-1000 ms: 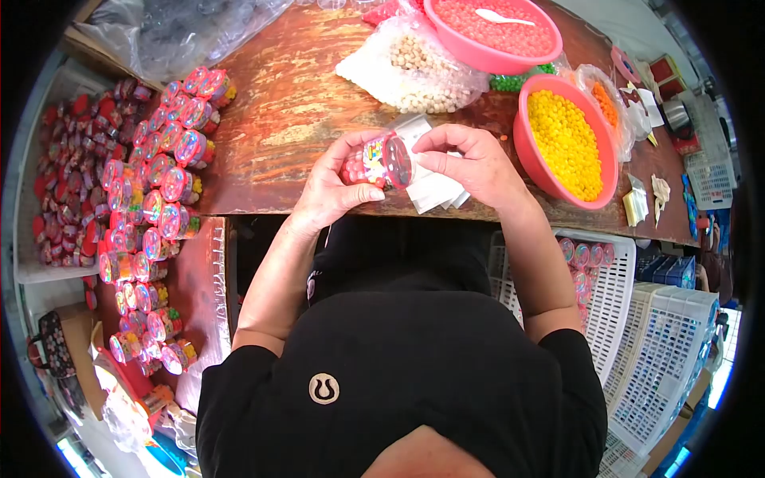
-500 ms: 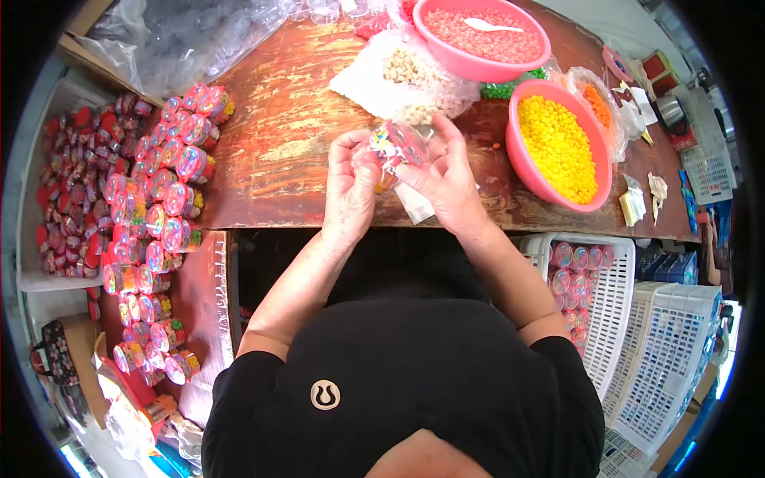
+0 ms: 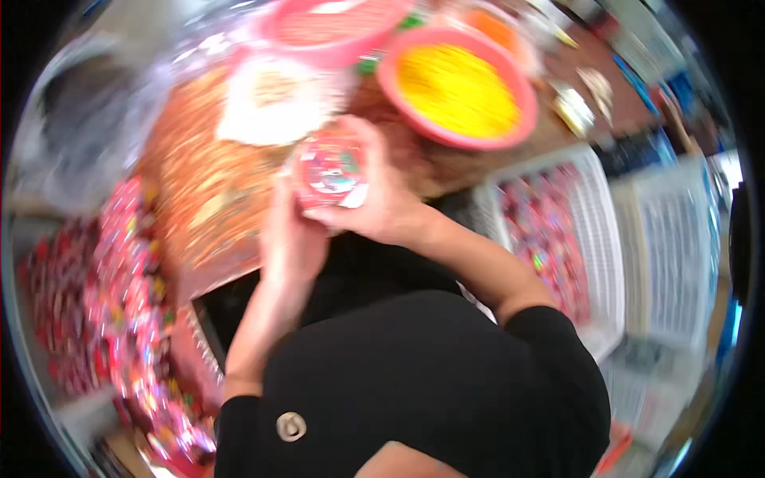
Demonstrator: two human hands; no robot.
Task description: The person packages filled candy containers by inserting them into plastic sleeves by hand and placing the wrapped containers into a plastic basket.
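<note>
Red and glossy, a round container is held between the two hands, its top face turned to the camera. The pattern on it is smeared by blur; its base is hidden. Its right side is clasped by the right hand, with fingers curled round the far edge and thumb along the near edge. The left hand is set against the left and lower side; its fingers are mostly hidden, so how far they are closed cannot be told. Hands together, near the front edge of the worn table. A pink bowl is cut off at the top. Pieces in the white crate are too blurred to be counted.
</note>
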